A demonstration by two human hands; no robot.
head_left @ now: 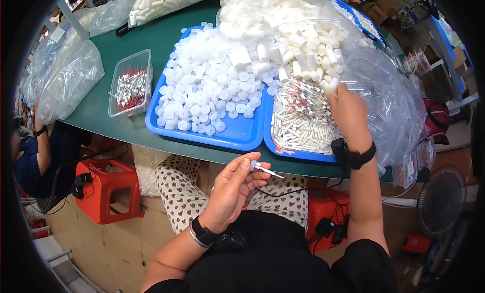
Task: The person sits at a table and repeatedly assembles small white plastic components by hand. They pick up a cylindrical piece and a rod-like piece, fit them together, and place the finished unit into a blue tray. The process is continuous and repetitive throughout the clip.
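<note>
My left hand point(231, 188) is raised over my lap, just off the table edge. Its thumb and fingers pinch a thin white rod point(270, 171) with a translucent plastic disc at its near end. Over the right tray, my right hand point(349, 113) has its fingertips closed on a white foam cylinder point(331, 84) at the edge of a heap of such cylinders point(308, 53). Below that hand lie many small white rods with reddish wires point(301, 122) in the blue tray point(308, 155). The left blue tray point(237, 136) holds a mound of translucent discs point(202, 91).
A clear plastic box point(114, 103) of red-and-white parts stands left on the green table point(121, 126). Clear bags point(389, 101) sag at the right; another bag point(73, 80) lies at the left. A red stool point(108, 192) and a person's arm point(43, 146) are at left, a fan point(442, 199) at right.
</note>
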